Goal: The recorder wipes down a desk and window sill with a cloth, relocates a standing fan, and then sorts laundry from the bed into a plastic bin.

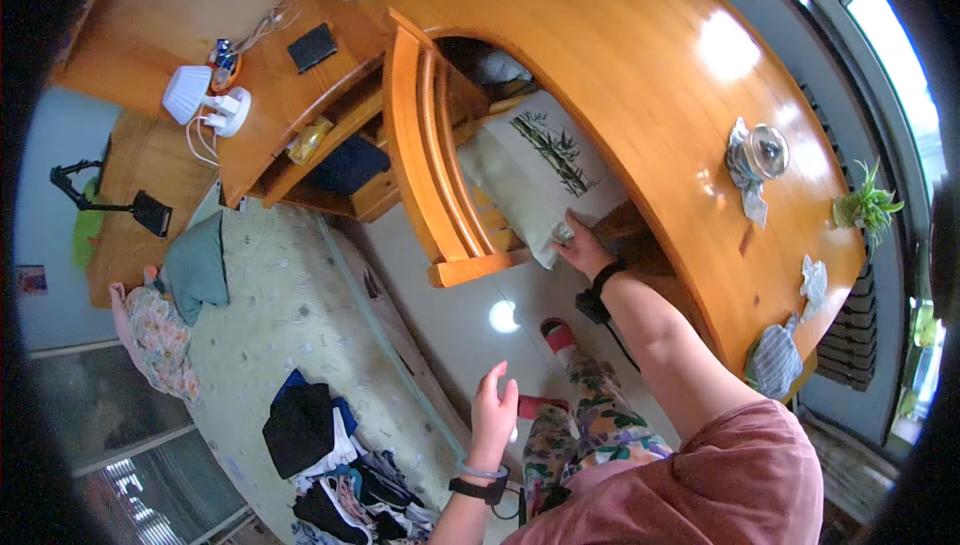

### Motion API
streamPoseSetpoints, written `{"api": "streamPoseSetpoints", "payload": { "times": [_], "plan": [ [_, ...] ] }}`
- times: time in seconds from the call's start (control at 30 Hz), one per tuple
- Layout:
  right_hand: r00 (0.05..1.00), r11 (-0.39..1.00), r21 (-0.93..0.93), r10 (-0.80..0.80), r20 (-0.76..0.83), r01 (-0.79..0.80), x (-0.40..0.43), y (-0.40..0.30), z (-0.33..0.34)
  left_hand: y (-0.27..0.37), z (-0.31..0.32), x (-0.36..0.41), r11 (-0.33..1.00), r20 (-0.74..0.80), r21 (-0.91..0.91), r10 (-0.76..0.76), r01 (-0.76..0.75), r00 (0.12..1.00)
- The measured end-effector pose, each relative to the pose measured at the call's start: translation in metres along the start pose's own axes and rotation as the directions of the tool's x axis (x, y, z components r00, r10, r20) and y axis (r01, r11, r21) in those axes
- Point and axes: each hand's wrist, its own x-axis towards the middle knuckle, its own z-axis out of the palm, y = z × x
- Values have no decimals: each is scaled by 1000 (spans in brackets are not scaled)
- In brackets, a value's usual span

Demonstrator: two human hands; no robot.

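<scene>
My right hand grips the near corner of a white cushion with a bamboo print. The cushion lies on the seat of a wooden chair, partly beneath the curved wooden desk. My left hand is raised over the floor between bed and desk, its fingers apart and nothing in it. On the bed, left of that hand, lies a pile of clothes, dark pieces on top.
The curved wooden desk holds a glass jar, a small green plant, crumpled tissues and a striped cloth. A white lamp stands at the upper left. A green pillow lies on the bed.
</scene>
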Motion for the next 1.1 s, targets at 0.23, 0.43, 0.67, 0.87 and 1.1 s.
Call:
{"api": "streamPoseSetpoints", "payload": {
  "times": [0.23,0.43,0.67,0.87,1.1],
  "plan": [
    [953,922,-379,-40,-301,-81,-111,26,47,39,-33,-14,958,-76,-228,-197,175,977],
    [762,814,-407,555,333,-415,-300,70,92,59,-31,-39,969,-395,30,238,-247,887],
    [840,869,-422,418,348,-257,-433,105,157,55,-21,-132,860,-419,-425,91,-284,903],
    [689,836,-549,408,600,-17,-532,179,117,-21,-45,-224,968,-651,-109,100,-224,753],
    [754,616,-751,371,542,236,-596,191,74,-33,-27,-301,847,-737,-469,-218,-252,640]
  ]
}}
